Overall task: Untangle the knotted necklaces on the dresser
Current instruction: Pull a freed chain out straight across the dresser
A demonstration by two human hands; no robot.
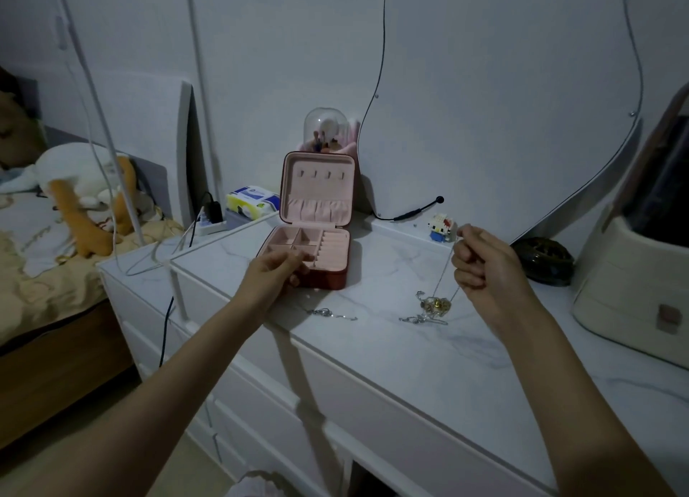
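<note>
My right hand (481, 261) pinches a thin silver chain (443, 273) and holds it up above the dresser top (428, 358). The chain hangs down to a gold pendant (437, 304) amid a tangle of silver necklaces (423, 318) lying on the marble surface. Another silver chain (330, 314) lies apart to the left near the front edge. My left hand (277, 271) reaches to the front of the open pink jewelry box (313, 250), fingers curled at its near-left compartment; whether it holds anything is unclear.
A small block figure (440, 228) and a dark round dish (542, 260) stand behind my right hand. A cream case (630, 302) sits at the right, a curvy mirror (503, 105) behind. A glass dome (324, 129), tissue pack (253, 200) and power strip (210, 224) are at the back left.
</note>
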